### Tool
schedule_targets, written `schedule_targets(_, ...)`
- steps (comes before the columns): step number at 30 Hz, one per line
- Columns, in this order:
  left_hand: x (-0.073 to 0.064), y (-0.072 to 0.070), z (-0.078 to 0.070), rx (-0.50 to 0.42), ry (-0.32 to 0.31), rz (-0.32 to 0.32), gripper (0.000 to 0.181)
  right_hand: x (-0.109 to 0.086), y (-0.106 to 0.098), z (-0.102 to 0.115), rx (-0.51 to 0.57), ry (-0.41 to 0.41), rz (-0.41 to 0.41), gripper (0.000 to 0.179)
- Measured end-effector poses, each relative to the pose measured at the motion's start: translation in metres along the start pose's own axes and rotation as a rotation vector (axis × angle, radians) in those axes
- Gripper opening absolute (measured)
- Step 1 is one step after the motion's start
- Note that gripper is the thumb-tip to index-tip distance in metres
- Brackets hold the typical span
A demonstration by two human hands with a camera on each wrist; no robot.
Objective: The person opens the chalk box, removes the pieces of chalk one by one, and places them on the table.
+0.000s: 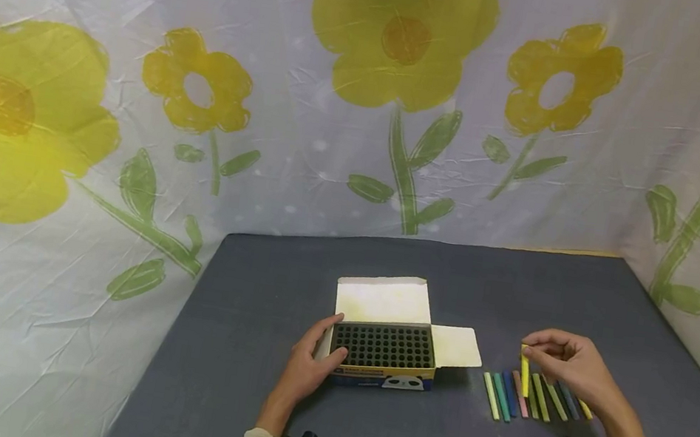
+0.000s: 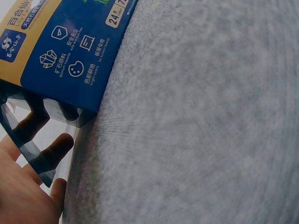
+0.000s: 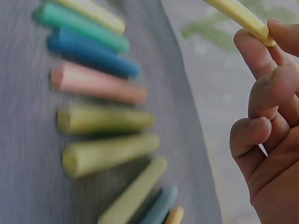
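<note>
My left hand (image 1: 307, 368) grips the left end of a chalk box (image 1: 370, 381), thumb over the front edge and fingers toward the back corner. The box's lid (image 1: 382, 299) and right side flap (image 1: 456, 347) stand open, showing a dark insert of round holes. In the left wrist view, its blue and yellow printed side (image 2: 88, 46) shows, with my fingers (image 2: 58, 149) around an end flap. Thumb and fingertips of my right hand (image 1: 578, 366) pinch the top of a yellow chalk stick (image 1: 525, 374), raised over a row of chalks. It hangs nearly upright in the head view.
Several chalks lie side by side right of the box, among them a pale yellow (image 3: 93, 14), teal (image 3: 81, 28), blue (image 3: 91, 52), pink (image 3: 98, 83) and olive one (image 3: 105, 120). They rest on a dark grey table (image 1: 288, 277). A flowered curtain (image 1: 294, 188) hangs behind.
</note>
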State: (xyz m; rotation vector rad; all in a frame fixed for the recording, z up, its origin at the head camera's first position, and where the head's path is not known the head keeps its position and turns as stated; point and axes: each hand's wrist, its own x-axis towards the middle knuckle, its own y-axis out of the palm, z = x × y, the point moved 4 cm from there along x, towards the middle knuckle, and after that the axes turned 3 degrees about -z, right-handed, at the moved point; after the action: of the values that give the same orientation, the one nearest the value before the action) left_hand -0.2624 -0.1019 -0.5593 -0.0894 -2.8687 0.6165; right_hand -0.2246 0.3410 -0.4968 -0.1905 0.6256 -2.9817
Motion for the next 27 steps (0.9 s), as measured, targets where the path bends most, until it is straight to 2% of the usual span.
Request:
schedule_targets(3, 0.0, 0.0, -0.001, -0.002, 0.001, 0.0, 0.059, -0.005, -0.011, -0.01, -0.033, 0.055, -0.022, 0.033)
schedule_targets(14, 0.0, 0.0, -0.002, -0.003, -0.02, -0.001, 0.059, -0.015, -0.053, -0.035, -0.206, 0.161, -0.084, 0.041)
schedule_targets(21, 0.0, 0.0, -0.002, -0.008, -0.017, -0.001, 0.059, -0.018, -0.069, -0.047, -0.401, 0.187, -0.073, 0.037)
schedule_targets(27, 0.0, 0.0, -0.002, -0.011, -0.026, -0.001, 0.059, -0.018, -0.072, -0.056, -0.501, 0.177, -0.059, 0.027)
